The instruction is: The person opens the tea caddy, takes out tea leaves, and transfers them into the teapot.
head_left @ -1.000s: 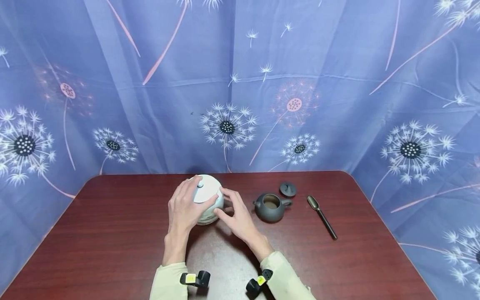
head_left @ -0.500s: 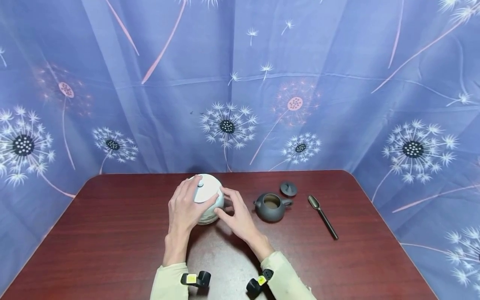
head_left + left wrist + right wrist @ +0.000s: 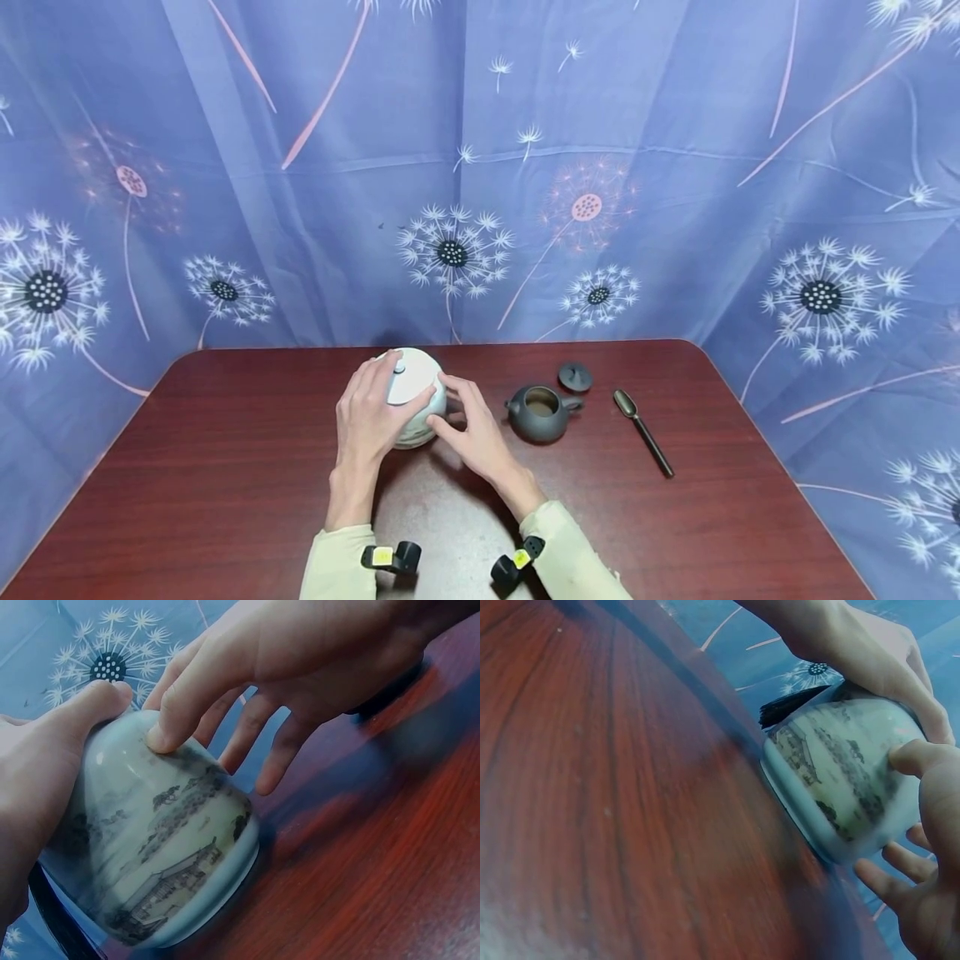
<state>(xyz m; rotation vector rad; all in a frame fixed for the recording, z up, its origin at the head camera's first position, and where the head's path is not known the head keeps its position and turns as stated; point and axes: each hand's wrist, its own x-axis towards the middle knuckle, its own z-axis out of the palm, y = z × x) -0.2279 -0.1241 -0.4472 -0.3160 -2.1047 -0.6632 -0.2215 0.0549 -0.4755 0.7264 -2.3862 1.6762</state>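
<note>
A pale ceramic jar with a knobbed white lid stands on the table left of the middle. Around its left side my left hand curls, the thumb lying across the front near the lid's edge. My right hand holds the right side with curved thumb and fingers. Seen in the left wrist view, the jar bears a grey painted landscape with a house. From the right wrist the same jar appears tilted by the camera angle, a black tassel beside it. My left fingertips are partly hidden.
Right of the jar sits a dark lidless teapot, its small lid lying behind it. Farther right lies a spoon with a dark handle. A blue dandelion-patterned curtain hangs behind the reddish-brown table.
</note>
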